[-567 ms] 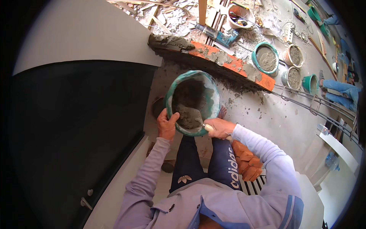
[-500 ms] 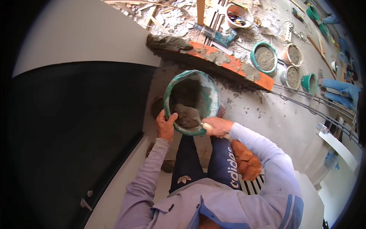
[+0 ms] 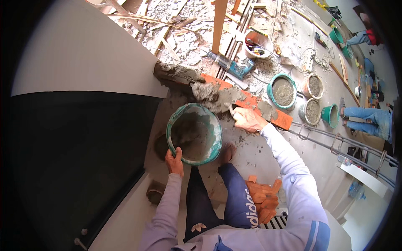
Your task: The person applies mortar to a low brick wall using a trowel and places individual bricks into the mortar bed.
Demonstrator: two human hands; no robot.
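My left hand grips the near rim of a green bucket, thumb over the edge. Grey mortar coats the bucket's inside. My right hand is wrapped round the handle of a trowel, held over a low brick wall. A thick lump of wet mortar lies at the trowel's blade, on top of the orange bricks, and hides most of the blade. More mortar covers the wall's left end.
Broken bricks are piled by my right leg. Beyond the wall stand a green tub of mortar, several smaller buckets, a blue drill and a tool bucket. Steel rebar runs rightward. Another person's legs show at right.
My right hand has moved the trowel from inside the bucket forward to the wall top, with mortar at its blade. The left hand still holds the bucket; the view has shifted.
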